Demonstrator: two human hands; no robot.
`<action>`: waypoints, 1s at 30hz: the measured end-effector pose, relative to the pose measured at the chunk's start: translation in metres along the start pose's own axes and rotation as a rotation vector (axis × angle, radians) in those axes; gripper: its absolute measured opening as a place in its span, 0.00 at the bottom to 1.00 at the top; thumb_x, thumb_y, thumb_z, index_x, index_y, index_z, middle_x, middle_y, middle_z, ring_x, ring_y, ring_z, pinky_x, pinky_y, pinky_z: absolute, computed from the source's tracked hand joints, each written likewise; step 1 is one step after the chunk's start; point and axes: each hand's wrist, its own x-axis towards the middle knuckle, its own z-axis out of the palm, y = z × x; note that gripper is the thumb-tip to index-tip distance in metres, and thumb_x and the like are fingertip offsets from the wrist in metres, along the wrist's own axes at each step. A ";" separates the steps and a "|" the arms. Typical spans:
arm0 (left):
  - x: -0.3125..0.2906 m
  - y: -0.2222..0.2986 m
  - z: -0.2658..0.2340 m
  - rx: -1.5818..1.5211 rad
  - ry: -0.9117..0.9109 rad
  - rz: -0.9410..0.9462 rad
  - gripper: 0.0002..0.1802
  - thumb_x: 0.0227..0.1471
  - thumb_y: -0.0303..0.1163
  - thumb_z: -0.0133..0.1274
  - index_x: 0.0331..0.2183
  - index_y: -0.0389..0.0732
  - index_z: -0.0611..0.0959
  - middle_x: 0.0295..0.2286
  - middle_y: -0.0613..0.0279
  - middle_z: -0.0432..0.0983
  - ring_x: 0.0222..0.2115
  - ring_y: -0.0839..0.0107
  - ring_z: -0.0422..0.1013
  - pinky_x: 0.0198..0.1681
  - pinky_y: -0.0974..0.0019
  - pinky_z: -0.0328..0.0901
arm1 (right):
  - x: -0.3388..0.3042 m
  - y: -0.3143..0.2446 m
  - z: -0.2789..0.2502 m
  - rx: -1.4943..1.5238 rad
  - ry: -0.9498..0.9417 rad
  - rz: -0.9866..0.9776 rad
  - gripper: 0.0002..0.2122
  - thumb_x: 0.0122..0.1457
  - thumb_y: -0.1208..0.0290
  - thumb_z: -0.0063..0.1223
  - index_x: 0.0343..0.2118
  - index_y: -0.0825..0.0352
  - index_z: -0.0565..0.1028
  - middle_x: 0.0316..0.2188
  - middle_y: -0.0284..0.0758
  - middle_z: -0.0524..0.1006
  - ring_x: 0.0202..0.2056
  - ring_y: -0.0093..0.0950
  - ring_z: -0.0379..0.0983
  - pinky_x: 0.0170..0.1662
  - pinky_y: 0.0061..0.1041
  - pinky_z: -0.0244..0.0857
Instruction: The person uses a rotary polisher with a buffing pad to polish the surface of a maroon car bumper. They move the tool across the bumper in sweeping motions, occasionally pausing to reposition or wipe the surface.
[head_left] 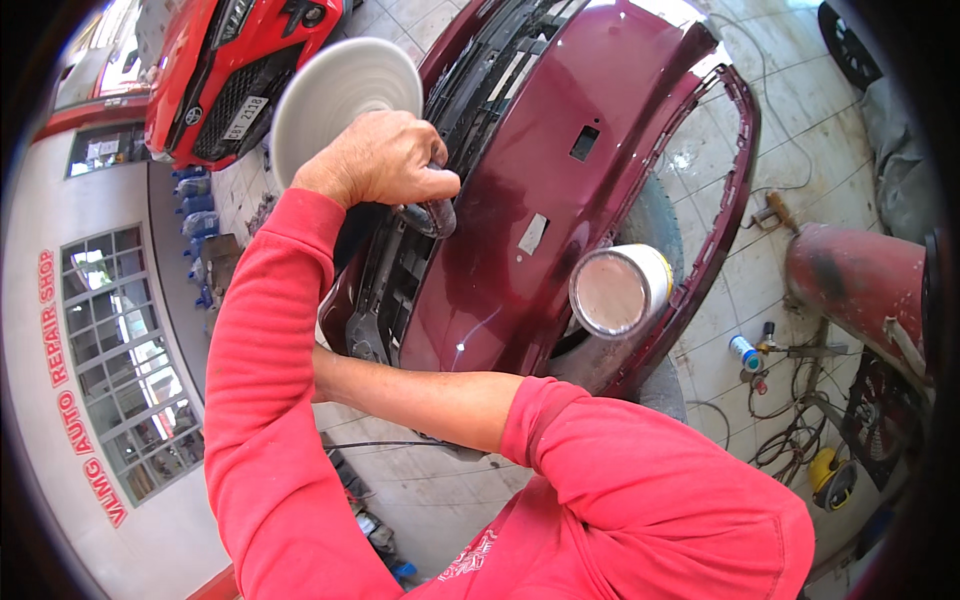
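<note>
My left hand (385, 160) is closed round the dark curved handle (432, 218) of a polisher, raised over the left edge of a bumper. Its round white pad (345, 100) faces up beside my knuckles, with smeared rings that suggest spinning. My right forearm (425, 400) crosses leftward beneath my left arm; the red left sleeve hides the right hand, so its fingers do not show. The glossy maroon car bumper (510, 200) lies below, a pale patch (532, 234) on its surface. Toward its right side stands a round can (612, 295) with a brownish top.
A red car (225, 75) stands at the far left. On the right lie a worn red tank (860, 280), tangled hoses (795, 440), a blue-and-white can (745, 352) and a yellow-black round object (832, 478). A dark cord (385, 443) runs below my right forearm. Blue bottles (200, 225) line the left wall.
</note>
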 end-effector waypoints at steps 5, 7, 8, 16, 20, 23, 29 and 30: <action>-0.026 0.005 0.009 -0.004 -0.053 -0.061 0.24 0.41 0.49 0.56 0.24 0.35 0.89 0.19 0.38 0.77 0.26 0.42 0.77 0.37 0.49 0.73 | -0.013 0.022 -0.005 -0.051 -0.036 0.036 0.32 0.67 0.55 0.61 0.68 0.64 0.64 0.62 0.39 0.75 0.56 0.33 0.76 0.58 0.40 0.74; -0.028 0.007 0.010 -0.010 -0.049 -0.062 0.24 0.41 0.49 0.56 0.24 0.35 0.89 0.19 0.38 0.77 0.27 0.42 0.77 0.37 0.48 0.73 | -0.020 0.024 0.002 -0.027 -0.059 0.061 0.32 0.67 0.55 0.61 0.68 0.64 0.64 0.62 0.39 0.75 0.56 0.33 0.76 0.58 0.40 0.74; -0.022 0.005 0.005 0.034 -0.110 -0.106 0.24 0.43 0.52 0.54 0.25 0.40 0.90 0.21 0.42 0.80 0.27 0.43 0.79 0.37 0.48 0.74 | -0.020 0.017 0.004 -0.012 -0.076 0.064 0.31 0.67 0.55 0.61 0.68 0.64 0.64 0.62 0.39 0.75 0.56 0.33 0.77 0.58 0.40 0.74; 0.060 0.006 -0.028 -0.018 -0.148 -0.067 0.23 0.40 0.48 0.56 0.25 0.37 0.91 0.18 0.41 0.76 0.25 0.43 0.76 0.35 0.50 0.73 | -0.029 -0.066 0.039 0.159 -0.146 0.078 0.31 0.67 0.56 0.61 0.67 0.64 0.65 0.61 0.39 0.75 0.56 0.33 0.77 0.57 0.40 0.75; 0.105 -0.004 -0.048 -0.045 -0.094 -0.028 0.23 0.40 0.48 0.56 0.26 0.36 0.91 0.17 0.41 0.75 0.24 0.43 0.76 0.34 0.50 0.73 | -0.034 -0.117 0.054 0.227 -0.180 0.068 0.30 0.67 0.56 0.61 0.67 0.65 0.66 0.61 0.39 0.76 0.55 0.33 0.77 0.57 0.40 0.76; 0.147 -0.005 -0.066 -0.058 -0.168 -0.057 0.24 0.40 0.48 0.56 0.26 0.36 0.90 0.18 0.41 0.76 0.24 0.43 0.77 0.35 0.50 0.73 | -0.034 -0.156 0.063 0.270 -0.202 0.044 0.30 0.67 0.56 0.62 0.67 0.65 0.66 0.60 0.39 0.76 0.55 0.33 0.78 0.56 0.40 0.76; 0.205 -0.010 -0.085 -0.099 -0.194 -0.048 0.24 0.41 0.48 0.56 0.26 0.35 0.90 0.19 0.41 0.77 0.25 0.44 0.77 0.35 0.50 0.73 | -0.035 -0.215 0.077 0.364 -0.244 0.016 0.30 0.67 0.57 0.62 0.66 0.65 0.67 0.60 0.38 0.77 0.55 0.33 0.78 0.56 0.41 0.76; 0.213 -0.012 -0.087 -0.081 -0.185 -0.029 0.24 0.41 0.48 0.56 0.26 0.35 0.90 0.19 0.41 0.77 0.25 0.44 0.77 0.35 0.50 0.73 | -0.035 -0.223 0.077 0.371 -0.244 0.007 0.30 0.67 0.57 0.62 0.66 0.65 0.67 0.60 0.38 0.77 0.54 0.33 0.78 0.56 0.41 0.77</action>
